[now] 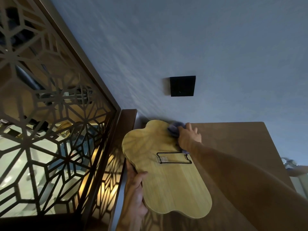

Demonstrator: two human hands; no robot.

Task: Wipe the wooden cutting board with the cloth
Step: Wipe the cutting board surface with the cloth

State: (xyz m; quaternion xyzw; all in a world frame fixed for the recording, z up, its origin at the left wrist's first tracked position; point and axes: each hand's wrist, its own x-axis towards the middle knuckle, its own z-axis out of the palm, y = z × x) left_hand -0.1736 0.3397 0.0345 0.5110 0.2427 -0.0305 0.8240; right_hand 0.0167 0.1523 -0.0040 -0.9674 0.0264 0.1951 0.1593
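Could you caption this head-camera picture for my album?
Left hand steadies a wavy-edged wooden cutting board while the right hand wipes it with a cloth.

cutting board (168,180): pale wood, smooth, fine straight grain, matt
wire stand (174,157), mid-frame: thin black metal
cloth (175,130): soft grey-blue fabric
counter (233,139): brown wood, matt
screen (50,114), left: brown lattice
wall (183,39): matt, textured

Head view. Two bare hands and forearms visible. Left hand (135,194): no ring, glove or watch on the part in frame; forearm bare down to the lower edge. Right hand (189,136): fingers bare, no jewellery seen; wrist slightly motion-blurred, so a thin band cannot be ruled out. Right forearm long, bare, no sleeve cuff visible to the frame's right edge.
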